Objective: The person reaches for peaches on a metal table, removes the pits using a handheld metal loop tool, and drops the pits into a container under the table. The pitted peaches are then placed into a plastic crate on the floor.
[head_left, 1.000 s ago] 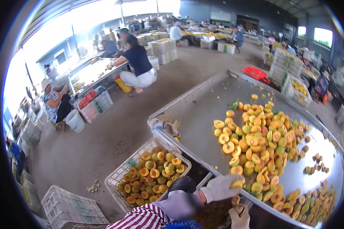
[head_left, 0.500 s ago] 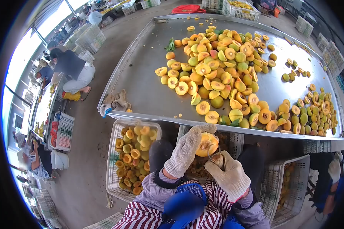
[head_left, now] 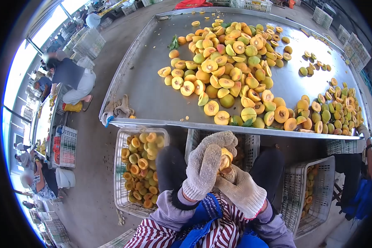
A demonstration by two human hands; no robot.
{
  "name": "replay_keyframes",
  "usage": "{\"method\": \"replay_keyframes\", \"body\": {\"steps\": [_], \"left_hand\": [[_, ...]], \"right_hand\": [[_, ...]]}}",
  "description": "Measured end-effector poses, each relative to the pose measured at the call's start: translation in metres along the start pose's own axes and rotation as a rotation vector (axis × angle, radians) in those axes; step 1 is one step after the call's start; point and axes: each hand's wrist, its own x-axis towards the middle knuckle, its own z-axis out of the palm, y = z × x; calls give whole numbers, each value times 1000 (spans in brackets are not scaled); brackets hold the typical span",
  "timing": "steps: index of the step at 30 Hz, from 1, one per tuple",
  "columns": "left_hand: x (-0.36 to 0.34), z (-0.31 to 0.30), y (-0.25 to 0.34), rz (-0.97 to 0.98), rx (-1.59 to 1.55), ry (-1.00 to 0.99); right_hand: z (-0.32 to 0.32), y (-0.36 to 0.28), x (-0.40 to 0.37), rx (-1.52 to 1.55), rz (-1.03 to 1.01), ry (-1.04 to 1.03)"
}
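My left hand (head_left: 203,167), in a knitted work glove, is closed around a yellow peach half (head_left: 225,158) in front of my lap. Gloved as well, my right hand (head_left: 243,189) grips a small pitting tool (head_left: 226,170) pressed up against the fruit. Most of the tool is covered by the fingers, and its metal loop is hard to see now. Just beyond my hands, a pile of halved peaches (head_left: 231,78) covers the middle of the metal table (head_left: 140,82), many cut side up, some with stones showing.
A white crate (head_left: 119,198) with hollowed peach halves stands at my left. Another crate (head_left: 291,198) is at my right, beside a person's arm (head_left: 371,161). Spare gloves (head_left: 120,108) lie on the table's left corner. Other people work at a table further left.
My left fingers have folded over the peach half, which is turned and more covered. Both hands have drawn closer together. The neighbour's hand at the right has moved up to the table edge.
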Motion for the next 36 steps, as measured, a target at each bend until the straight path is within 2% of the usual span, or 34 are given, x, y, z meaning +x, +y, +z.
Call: {"method": "replay_keyframes", "body": {"steps": [2,3,5,7,8,10,11,12,14,15,17,18,20,21,23,24,26,27,28,29,30,32,33,34,36], "left_hand": [[0,2,5,-17,-18,-5],[2,3,11,-62,-16,-11],[2,4,14,-108,-14,-18],[2,3,12,129,246,-60],[4,2,19,129,246,-62],[12,0,39,-55,370,-232],[14,1,40,-246,166,-228],[15,1,40,-245,167,-229],[16,-2,37,64,321,-337],[18,-2,38,64,321,-340],[23,-2,39,445,511,-417],[23,-2,42,446,510,-417],[25,-1,50,-29,285,-507],[27,-1,49,-27,288,-509],[30,-2,38,618,419,-511],[28,-1,33,616,420,-513],[22,3,22,528,203,-399],[17,2,17,263,105,-423],[16,6,15,265,102,-421],[14,11,14,-153,-232,-327],[16,15,14,-566,-556,-217],[23,9,7,-575,-510,-69],[26,0,7,-493,-376,1],[29,-13,9,-411,-242,70],[37,-70,-6,-134,48,169]], "right_hand": [[-6,-20,-1,64,265,-138],[-9,-28,-2,66,265,-134],[-12,-40,-4,296,462,-240],[-15,-47,-7,337,468,-254],[-17,-48,-8,379,473,-268],[-24,-44,-8,388,514,-326],[-26,-41,-8,395,554,-386],[-27,-37,-8,395,553,-386],[-26,-28,-12,561,528,-435],[-26,-30,-14,562,527,-433],[-24,-34,-17,683,564,-431],[-25,-33,-17,682,563,-430],[-28,-26,-16,954,545,-636],[-27,-20,-17,954,541,-638],[-24,-7,-21,1147,462,-725],[-24,-5,-20,1150,461,-725],[-25,-3,-20,1197,497,-793],[-25,-5,-21,1195,497,-789],[-23,-7,-24,1117,560,-689],[-23,-10,-25,1040,621,-593],[-24,-15,-22,1037,617,-600],[-28,-27,-14,633,502,-759],[-35,-18,-15,760,617,-776],[-40,-28,-15,758,545,-702],[-51,-19,-23,872,536,-485]]}}
